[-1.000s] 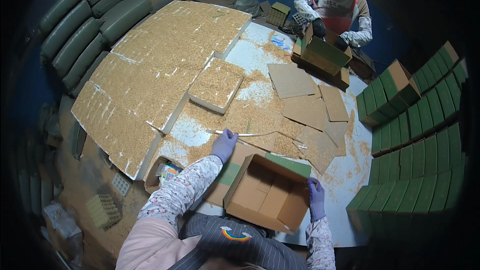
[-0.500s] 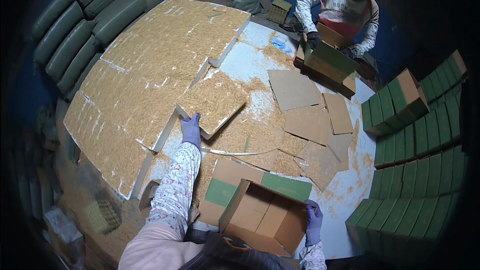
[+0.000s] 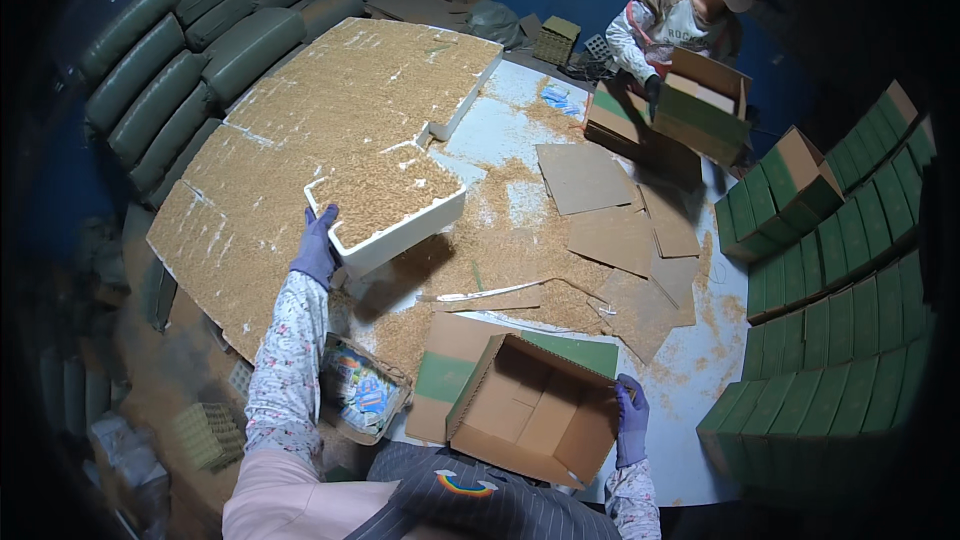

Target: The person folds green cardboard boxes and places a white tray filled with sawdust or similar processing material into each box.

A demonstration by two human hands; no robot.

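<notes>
My left hand (image 3: pixel 316 245), in a purple glove, grips the near left end of a white foam tray (image 3: pixel 405 236) heaped with small tan grain-like bits. The tray is lifted and tilted, its shadow falling on the table to its right. Beneath my chest an open cardboard carton (image 3: pixel 575 418), brown inside with green outer flaps, rests at the table's near edge. My right hand (image 3: pixel 631 420), also purple-gloved, is closed on that carton's right rim. Several more filled white trays (image 3: pixel 330 100) stand side by side at the far left.
Flat cardboard sheets (image 3: pixel 585 178) and spilled tan bits lie on the white table (image 3: pixel 640 430). Green cartons (image 3: pixel 830 285) stand in rows at right. Across the table, a person handles a carton (image 3: pixel 700 115). Dark green sacks (image 3: pixel 250 40) are piled at left; a small box of packets (image 3: pixel 365 390) is near my left arm.
My left hand has moved left, and the tray has come up off the table, away from its neighbours. My right hand stays on the carton. The other person has raised a carton.
</notes>
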